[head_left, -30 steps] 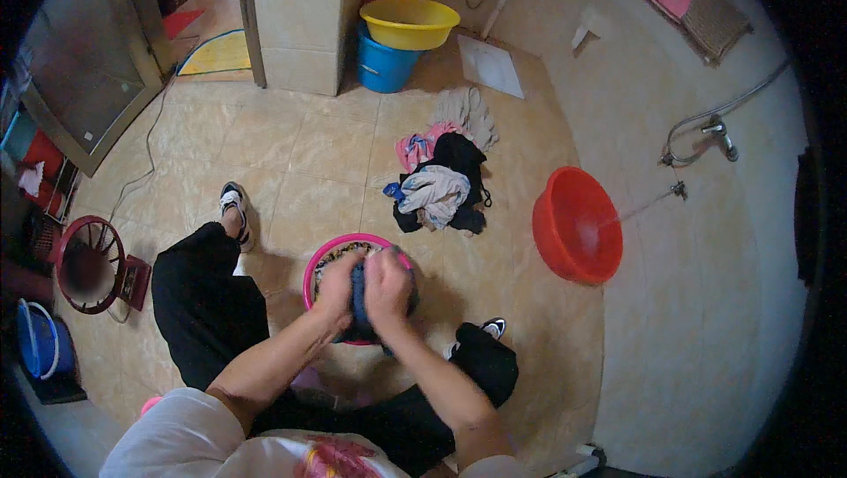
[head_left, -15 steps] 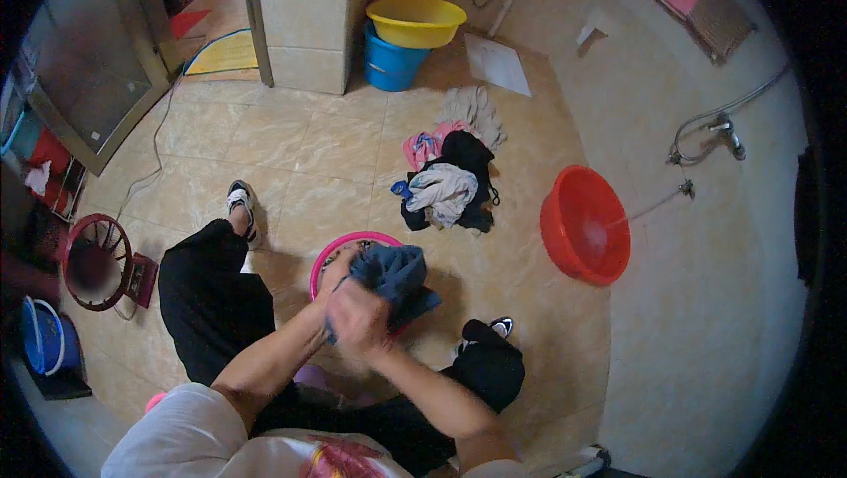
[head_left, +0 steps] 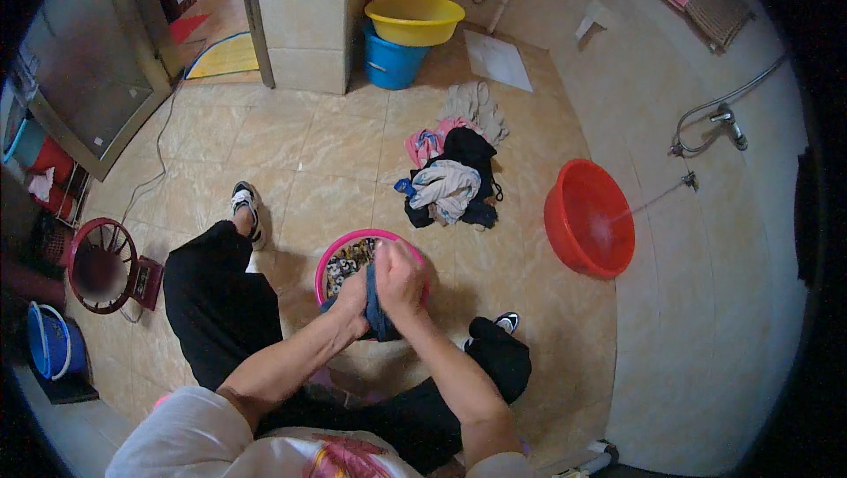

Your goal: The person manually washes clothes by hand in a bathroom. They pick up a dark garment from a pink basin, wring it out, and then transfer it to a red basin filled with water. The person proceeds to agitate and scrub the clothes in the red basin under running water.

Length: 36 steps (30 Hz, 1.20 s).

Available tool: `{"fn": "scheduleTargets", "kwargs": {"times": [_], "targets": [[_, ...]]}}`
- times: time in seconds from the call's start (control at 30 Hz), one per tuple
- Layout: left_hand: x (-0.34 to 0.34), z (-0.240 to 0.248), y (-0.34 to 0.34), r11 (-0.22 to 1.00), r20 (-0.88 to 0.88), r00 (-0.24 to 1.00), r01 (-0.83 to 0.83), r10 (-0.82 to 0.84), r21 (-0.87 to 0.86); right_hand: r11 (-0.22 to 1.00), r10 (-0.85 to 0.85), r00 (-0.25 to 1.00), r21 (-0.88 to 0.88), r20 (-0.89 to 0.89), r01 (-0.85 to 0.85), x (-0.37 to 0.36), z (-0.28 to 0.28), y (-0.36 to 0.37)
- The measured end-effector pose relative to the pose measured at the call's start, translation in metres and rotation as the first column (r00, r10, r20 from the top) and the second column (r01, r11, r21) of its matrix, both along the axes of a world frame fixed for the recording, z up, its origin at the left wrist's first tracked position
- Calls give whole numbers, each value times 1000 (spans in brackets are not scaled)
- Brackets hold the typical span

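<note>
A strip of dark blue cloth (head_left: 374,303) is bunched between my hands, over a pink-rimmed basin (head_left: 366,233). My left hand (head_left: 352,300) grips it from the left side. My right hand (head_left: 398,277) is closed round it just to the right and a little farther away, held close to the left. Inside the basin lies a black, white and yellow patterned cloth (head_left: 347,264). My hands and the blue cloth cover the basin's near part.
Ahead lies a heap of clothes (head_left: 450,178) on the tiled floor. Water runs from a wall tap (head_left: 689,180) into a red basin (head_left: 587,218) at right. A yellow basin (head_left: 415,19) sits on a blue bucket (head_left: 388,63); a fan (head_left: 101,266) and corded cable stand left.
The blue cloth, spread over the basin before, is now gathered narrow between my hands. My right hand has moved away from me and right, uncovering the patterned cloth in the basin.
</note>
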<state>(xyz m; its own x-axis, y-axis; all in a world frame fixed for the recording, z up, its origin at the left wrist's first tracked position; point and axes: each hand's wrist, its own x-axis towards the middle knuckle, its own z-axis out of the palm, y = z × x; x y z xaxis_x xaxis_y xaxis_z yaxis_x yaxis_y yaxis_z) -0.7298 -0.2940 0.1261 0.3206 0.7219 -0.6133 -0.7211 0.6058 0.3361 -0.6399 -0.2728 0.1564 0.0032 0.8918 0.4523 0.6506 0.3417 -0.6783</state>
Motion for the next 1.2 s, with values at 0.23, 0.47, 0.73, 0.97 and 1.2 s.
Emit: {"fn": "scheduleTargets", "kwargs": {"times": [0.23,0.47,0.73,0.97,1.2], "targets": [[-16,-46,13,874,679,708,-188,-195,448,899,409,911,187,-44,-395,-25,20,-42],[-26,44,0,944,181,928,331,-326,4,958,188,817,-83,-546,-276,28,28,15],[-33,-28,2,957,-72,987,159,-145,244,743,654,752,260,-82,-617,8,48,-5],[-13,65,10,881,326,909,84,-259,466,583,-419,415,-589,-808,-559,143,-105,58],[-41,69,16,888,242,928,160,-284,430,568,-587,173,-554,-791,-608,84,-79,18]]}}
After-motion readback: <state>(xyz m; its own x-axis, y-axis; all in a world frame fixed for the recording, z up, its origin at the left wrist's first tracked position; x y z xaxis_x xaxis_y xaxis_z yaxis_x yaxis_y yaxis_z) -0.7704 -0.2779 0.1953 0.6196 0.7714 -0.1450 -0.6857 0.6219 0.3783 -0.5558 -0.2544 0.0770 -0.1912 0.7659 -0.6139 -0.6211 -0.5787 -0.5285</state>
